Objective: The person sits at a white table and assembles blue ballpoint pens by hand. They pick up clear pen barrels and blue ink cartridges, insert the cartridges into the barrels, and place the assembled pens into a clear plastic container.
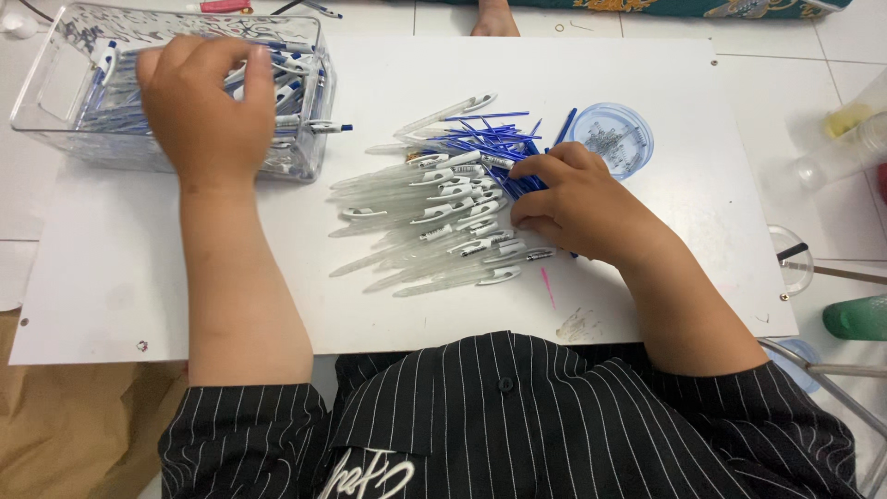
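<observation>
Head cam: a person in a black striped shirt (517, 416) sits at a white board (120, 296) that lies on a tiled floor.

L hand (205, 102) is over the clear plastic bin (55, 83) at the top-left corner of the board. Fingers are curled down into the bin, on top of the assembled pens (296, 115) w/ blue tips that fill it. I cannot tell if the fingers hold a pen or only touch them, because the back of the hand hides the fingertips.

R hand (577, 208) rests at the right edge of the pile in the middle of the board. Fingers are bent in and pinch at the thin blue refills (485, 139), approx. where the refills meet the clear pen barrels (416, 217). The barrels, w/ white clips, lie fanned out to the left of this hand, tips pointing left. The blue refills are heaped just above and behind the barrels.

Just beside the refills, up-right, stands a small round blue-tinted cup (614, 137) w/ tiny metal parts inside, prob. springs, too small to be sure.

At the right edge, off the board: a green bottle (855, 317) lying down and a clear container (845, 152). At top centre a bare foot (494, 18) of another person is on the tiles.
</observation>
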